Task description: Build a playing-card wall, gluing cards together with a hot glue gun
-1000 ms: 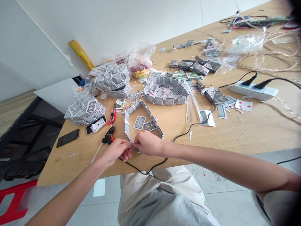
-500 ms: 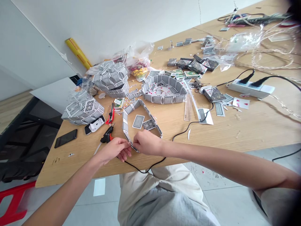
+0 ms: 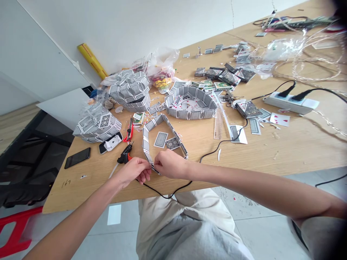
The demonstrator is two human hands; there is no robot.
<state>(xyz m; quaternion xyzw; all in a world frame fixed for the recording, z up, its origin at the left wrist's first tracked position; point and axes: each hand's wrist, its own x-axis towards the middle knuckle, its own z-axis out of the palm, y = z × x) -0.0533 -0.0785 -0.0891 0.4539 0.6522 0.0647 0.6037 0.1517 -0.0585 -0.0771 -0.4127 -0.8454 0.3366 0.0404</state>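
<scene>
A strip of joined playing cards (image 3: 146,139) stands on edge on the table, bent into an angular ring. At its near corner my left hand (image 3: 138,169) pinches the strip from outside, thumb and index finger together. My right hand (image 3: 169,164) is closed on the same corner from the inner side, knuckles up, hiding part of the strip. Two loose playing cards (image 3: 161,139) lie face down inside the ring. Just left of it rest a black hot glue gun (image 3: 125,154) and a red utility knife (image 3: 129,130).
Behind stands a heart-shaped card box (image 3: 189,112) with cards inside. Two lidded card boxes (image 3: 130,90) sit at the left, near a phone (image 3: 77,158). A black cable (image 3: 214,152) crosses the table to a power strip (image 3: 291,102). Rulers (image 3: 218,124) lie right of the ring.
Both hands keep their hold at the near corner of the card strip. The whole view has shifted slightly; nothing on the table has visibly moved.
</scene>
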